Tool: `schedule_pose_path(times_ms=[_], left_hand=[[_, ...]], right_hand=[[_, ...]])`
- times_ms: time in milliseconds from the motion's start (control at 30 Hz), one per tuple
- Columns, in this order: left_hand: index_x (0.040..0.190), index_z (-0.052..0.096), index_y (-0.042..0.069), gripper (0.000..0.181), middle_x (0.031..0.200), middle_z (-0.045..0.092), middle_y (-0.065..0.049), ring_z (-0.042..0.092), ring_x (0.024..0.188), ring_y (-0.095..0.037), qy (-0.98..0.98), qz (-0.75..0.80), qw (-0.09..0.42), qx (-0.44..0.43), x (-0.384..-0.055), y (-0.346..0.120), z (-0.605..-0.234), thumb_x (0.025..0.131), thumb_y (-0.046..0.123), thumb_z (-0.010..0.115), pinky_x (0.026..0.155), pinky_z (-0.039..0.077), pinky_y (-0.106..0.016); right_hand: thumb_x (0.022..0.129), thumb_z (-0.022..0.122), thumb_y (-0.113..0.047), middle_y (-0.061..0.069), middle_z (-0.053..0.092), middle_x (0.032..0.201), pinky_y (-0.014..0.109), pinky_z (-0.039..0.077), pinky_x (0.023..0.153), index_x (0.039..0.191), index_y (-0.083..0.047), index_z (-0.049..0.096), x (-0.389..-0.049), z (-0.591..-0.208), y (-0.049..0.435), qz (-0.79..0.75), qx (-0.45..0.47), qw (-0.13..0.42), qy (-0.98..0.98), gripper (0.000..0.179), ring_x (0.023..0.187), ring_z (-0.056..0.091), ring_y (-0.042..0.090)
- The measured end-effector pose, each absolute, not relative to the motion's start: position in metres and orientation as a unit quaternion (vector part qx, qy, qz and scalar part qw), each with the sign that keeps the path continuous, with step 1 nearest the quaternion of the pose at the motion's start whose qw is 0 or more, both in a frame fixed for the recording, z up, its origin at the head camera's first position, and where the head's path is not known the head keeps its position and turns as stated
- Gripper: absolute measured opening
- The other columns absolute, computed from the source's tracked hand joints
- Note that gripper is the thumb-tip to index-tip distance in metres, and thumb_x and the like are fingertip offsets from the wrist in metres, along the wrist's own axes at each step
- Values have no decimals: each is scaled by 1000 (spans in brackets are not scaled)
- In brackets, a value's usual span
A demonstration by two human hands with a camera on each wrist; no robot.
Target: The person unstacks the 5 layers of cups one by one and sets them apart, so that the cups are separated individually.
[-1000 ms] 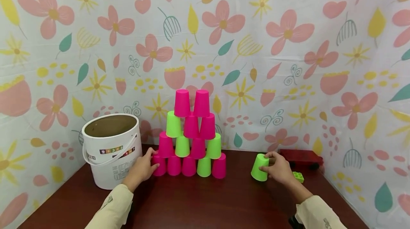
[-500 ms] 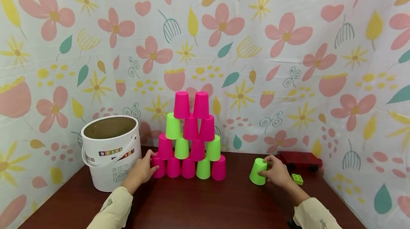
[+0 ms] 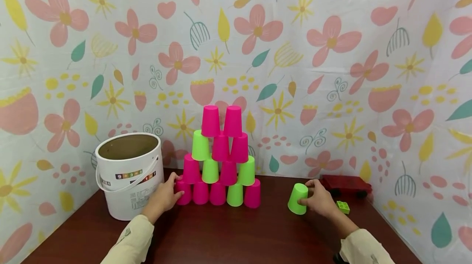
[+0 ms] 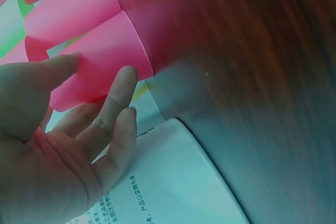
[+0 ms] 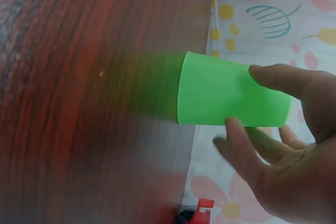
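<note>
Upside-down pink and green plastic cups (image 3: 228, 173) stand stacked in a stepped wall, with two pink cups (image 3: 211, 121) on top. At the bottom left corner, my left hand (image 3: 164, 194) holds the outermost pink cup (image 4: 107, 59), thumb on its front and fingers round its outer side. Apart from the stack, to the right, a single green cup (image 5: 226, 93) is upside down with its rim at the table. My right hand (image 3: 320, 199) holds that cup between thumb and fingers; in the right wrist view the lower fingers look blurred.
A white bucket (image 3: 127, 186) with a handle stands open just left of my left hand. Behind my right hand lie a red toy vehicle (image 3: 346, 185) and a small green block (image 3: 343, 207). A flowered cloth (image 3: 280, 67) hangs behind the dark wooden table (image 3: 221, 237).
The single green cup and my right hand have shifted slightly left and toward me. My left hand has stayed at the corner pink cup, and the stack is unchanged.
</note>
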State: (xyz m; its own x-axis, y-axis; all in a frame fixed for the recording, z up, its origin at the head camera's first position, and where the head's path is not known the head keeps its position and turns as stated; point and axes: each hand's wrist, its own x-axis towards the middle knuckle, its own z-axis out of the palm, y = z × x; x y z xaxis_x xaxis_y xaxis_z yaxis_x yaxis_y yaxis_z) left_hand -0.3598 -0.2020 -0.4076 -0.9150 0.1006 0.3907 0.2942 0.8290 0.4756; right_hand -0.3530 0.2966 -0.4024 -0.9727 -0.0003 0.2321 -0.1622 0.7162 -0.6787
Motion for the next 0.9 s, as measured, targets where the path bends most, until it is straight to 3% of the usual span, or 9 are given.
schedule_pose_path(times_ms=[100,167,400,667,900], left_hand=[[115,46,9,42,104,70,-24,69,80,-34,-939,-278,174,-105,-360,-203,-410,86,12,76,60,50,-39],[115,46,9,42,105,70,-24,69,82,-35,-939,-281,173,-102,-360,-203,-410,86,12,76,61,51,-40],[115,46,10,42,109,69,-26,69,96,-39,-937,-289,169,-97,-362,-203,-411,86,12,76,69,54,-44],[114,45,9,42,109,69,-27,67,101,-42,-936,-289,169,-104,-362,-204,-409,86,10,76,75,55,-48],[114,45,9,42,110,69,-27,66,101,-41,-939,-285,166,-100,-361,-203,-412,86,11,76,78,54,-50]], right_hand=[[75,86,-18,38,51,132,53,52,85,135,7,37,-351,-399,295,350,59,119,-927,82,114,57,49],[76,85,-21,37,48,136,57,47,91,139,6,35,-349,-395,294,339,65,133,-929,85,123,50,51],[85,77,-22,32,47,139,60,46,90,140,3,42,-337,-371,277,344,65,193,-917,70,123,47,50],[88,75,-26,23,42,148,56,47,93,140,-6,47,-323,-352,239,424,62,175,-886,63,131,43,47],[88,74,-12,19,43,148,55,45,100,135,-4,53,-312,-338,201,485,104,198,-845,52,133,43,47]])
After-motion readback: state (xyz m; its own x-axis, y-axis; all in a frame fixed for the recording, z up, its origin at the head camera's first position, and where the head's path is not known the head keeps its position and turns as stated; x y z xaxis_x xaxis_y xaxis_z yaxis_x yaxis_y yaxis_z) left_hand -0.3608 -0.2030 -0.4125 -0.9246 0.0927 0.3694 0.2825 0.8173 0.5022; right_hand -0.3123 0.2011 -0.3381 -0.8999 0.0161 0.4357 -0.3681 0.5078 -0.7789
